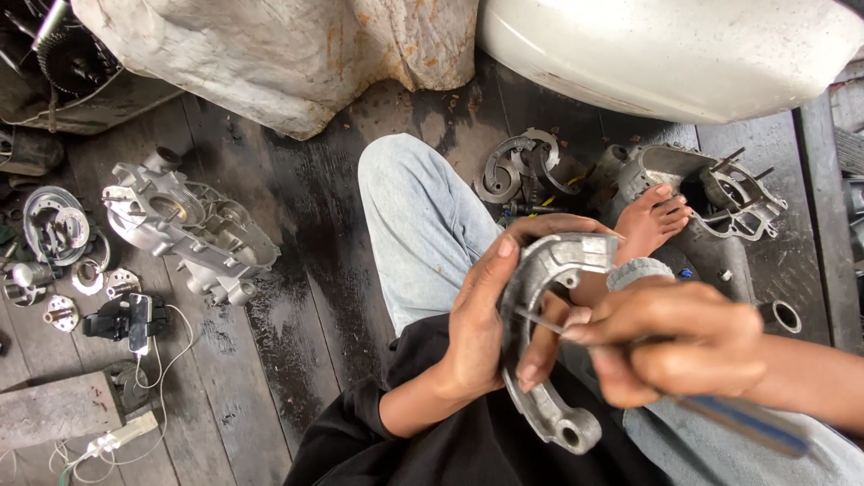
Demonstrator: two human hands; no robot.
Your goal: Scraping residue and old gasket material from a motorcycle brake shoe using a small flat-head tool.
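Above lap: left hand [477, 328] clamped on curved metal brake shoe [540, 337]; right hand [670, 346] closed round blue-handled screwdriver [720, 416].

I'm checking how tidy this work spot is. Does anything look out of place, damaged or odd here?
Yes. Metal parts lie loose on the dark plank floor: an engine casing at left, curved shoes by the bare foot. The left hand holds a curved metal shoe while the right hand works a blue-handled tool against it. No breakage visible.

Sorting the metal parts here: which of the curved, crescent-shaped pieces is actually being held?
The pale grey curved metal piece in front, gripped by the left hand while the right hand works a blue-handled tool against it. The darker curved pieces lie untouched on the floor.
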